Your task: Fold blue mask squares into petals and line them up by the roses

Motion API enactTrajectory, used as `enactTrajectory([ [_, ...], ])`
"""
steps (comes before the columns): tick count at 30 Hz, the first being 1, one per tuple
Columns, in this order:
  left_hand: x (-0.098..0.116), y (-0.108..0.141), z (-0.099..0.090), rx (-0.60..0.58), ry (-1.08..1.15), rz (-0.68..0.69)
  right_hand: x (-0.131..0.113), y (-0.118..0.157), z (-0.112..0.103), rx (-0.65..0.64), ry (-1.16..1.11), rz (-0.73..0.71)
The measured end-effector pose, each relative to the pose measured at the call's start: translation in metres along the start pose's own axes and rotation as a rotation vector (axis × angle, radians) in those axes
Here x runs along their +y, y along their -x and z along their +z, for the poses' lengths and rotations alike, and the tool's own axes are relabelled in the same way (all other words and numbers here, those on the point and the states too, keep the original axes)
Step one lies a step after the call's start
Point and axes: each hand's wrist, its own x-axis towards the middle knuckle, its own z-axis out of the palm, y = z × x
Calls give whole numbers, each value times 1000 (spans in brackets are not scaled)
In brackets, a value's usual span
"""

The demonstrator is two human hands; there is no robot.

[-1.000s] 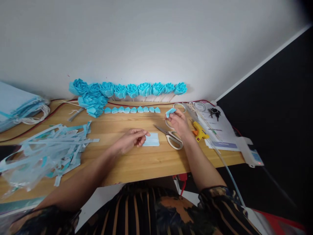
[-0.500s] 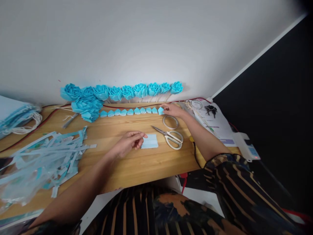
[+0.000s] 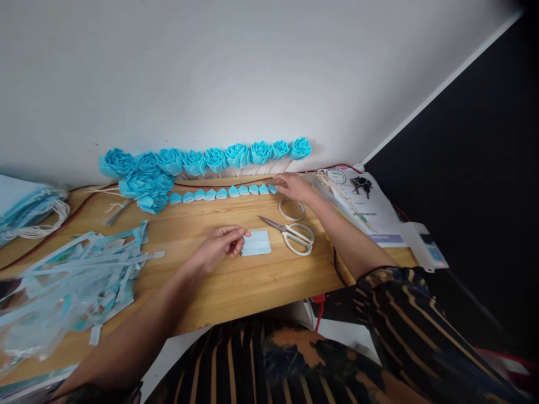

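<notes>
My right hand (image 3: 291,187) reaches to the right end of a row of small folded blue petals (image 3: 221,193). Its fingers are closed at the last petal (image 3: 273,189), partly covering it. Nearer me, my left hand (image 3: 225,244) rests with curled fingers at the left edge of a small stack of light blue sheets (image 3: 256,243). The index fingertip touches the stack's corner; whether anything is pinched there is hidden. Scissors (image 3: 290,233) with white handles lie right of the stack, blades partly open. Behind them lies a roll of tape (image 3: 291,209).
Blue flowers (image 3: 214,160) on stems line the wall. Light blue offcuts (image 3: 92,280) heap up at the left, before a pile of face masks (image 3: 33,210). Keys (image 3: 361,186) and a printed paper (image 3: 362,207) lie right, beside a white power strip (image 3: 423,247).
My right hand has moved slightly left and away from me, bringing the last petal up against the end of the row. My left hand stays by the stack. The view has shifted a little.
</notes>
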Motion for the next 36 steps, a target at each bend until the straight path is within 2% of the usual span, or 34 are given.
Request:
enactTrajectory([
  [6, 0, 1, 1, -12, -18, 10, -37, -7, 18, -5, -12, -264],
  [9, 0, 0, 0, -7, -21, 18, -45, -16, 27, 7, -34, -285],
  [14, -4, -1, -3, -20, -9, 23, -44, -23, 39, -7, -47, -292],
  [18, -6, -1, -3, -30, -11, 27, -39, -21, 38, 1, -111, -318],
  [22, -4, -1, -2, -23, -11, 23, -25, -17, 21, 37, -238, -266],
  [26, -4, -1, -2, -24, -15, 21, -4, -13, 7, 29, -222, -166],
  [31, -5, -2, -4, -34, -17, 27, 9, -9, 13, -53, -141, -110],
  [34, -4, -1, -3, -32, -25, 31, 6, -5, 19, -38, -107, -67],
  [36, -3, 0, -2, -26, -31, 37, 0, 0, 18, 16, -103, -70],
])
